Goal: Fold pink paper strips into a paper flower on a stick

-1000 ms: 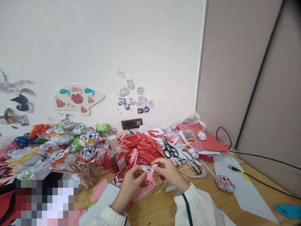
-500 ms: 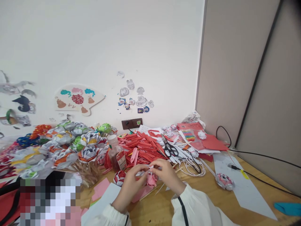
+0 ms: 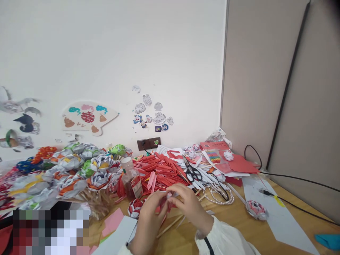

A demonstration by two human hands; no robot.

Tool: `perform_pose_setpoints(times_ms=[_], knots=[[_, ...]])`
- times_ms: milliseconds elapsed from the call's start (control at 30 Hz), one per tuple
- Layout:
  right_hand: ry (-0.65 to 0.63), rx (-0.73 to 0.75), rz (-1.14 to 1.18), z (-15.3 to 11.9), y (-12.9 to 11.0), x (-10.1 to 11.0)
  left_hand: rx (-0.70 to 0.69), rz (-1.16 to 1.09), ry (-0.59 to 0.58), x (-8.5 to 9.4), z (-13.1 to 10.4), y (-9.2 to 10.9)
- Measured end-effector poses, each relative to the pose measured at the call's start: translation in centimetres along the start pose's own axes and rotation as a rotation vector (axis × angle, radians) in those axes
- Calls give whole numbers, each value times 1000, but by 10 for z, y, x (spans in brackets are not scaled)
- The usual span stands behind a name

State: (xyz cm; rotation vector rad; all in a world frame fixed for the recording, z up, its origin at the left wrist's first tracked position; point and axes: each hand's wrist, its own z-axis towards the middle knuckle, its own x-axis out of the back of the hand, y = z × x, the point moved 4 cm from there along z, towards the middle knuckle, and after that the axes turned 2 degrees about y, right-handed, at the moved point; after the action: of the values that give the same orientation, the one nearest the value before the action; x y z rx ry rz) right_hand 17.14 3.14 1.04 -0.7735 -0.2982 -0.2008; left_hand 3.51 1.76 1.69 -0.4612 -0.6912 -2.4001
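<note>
A small piece of pink paper [image 3: 169, 194], largely hidden by fingers, is held above the middle of a wooden worktop [image 3: 175, 246]. The right hand [image 3: 186, 201] pinches it between thumb and fingertips; the left hand [image 3: 151, 213] curls around its other side, thumb and fingers closed on it. A wooden stick [image 3: 170, 226] lies just below the hands, and a red-and-white paper flower [image 3: 134, 208] sits just beside the left one. Beyond them, a heap of folded red paper strips [image 3: 162, 170] spreads toward the worktop's back edge, flanked by a clear bottle [image 3: 128, 166] on the left and black-handled scissors [image 3: 193, 173] on the right. A looped string of white beads [image 3: 231, 201] rests right of the heap. Toward the right edge, a pink-and-white paper flower [image 3: 256, 209] lies on a white sheet [image 3: 285, 221]. Bunched paper flowers [image 3: 70, 163] in white, green, yellow and orange crowd the back left corner.
</note>
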Motion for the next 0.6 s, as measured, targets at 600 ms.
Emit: perform_pose_setpoints(times_ms=[600], knots=[[120,-113,10,0,0,2,250,-132,-84,3,3,-3]])
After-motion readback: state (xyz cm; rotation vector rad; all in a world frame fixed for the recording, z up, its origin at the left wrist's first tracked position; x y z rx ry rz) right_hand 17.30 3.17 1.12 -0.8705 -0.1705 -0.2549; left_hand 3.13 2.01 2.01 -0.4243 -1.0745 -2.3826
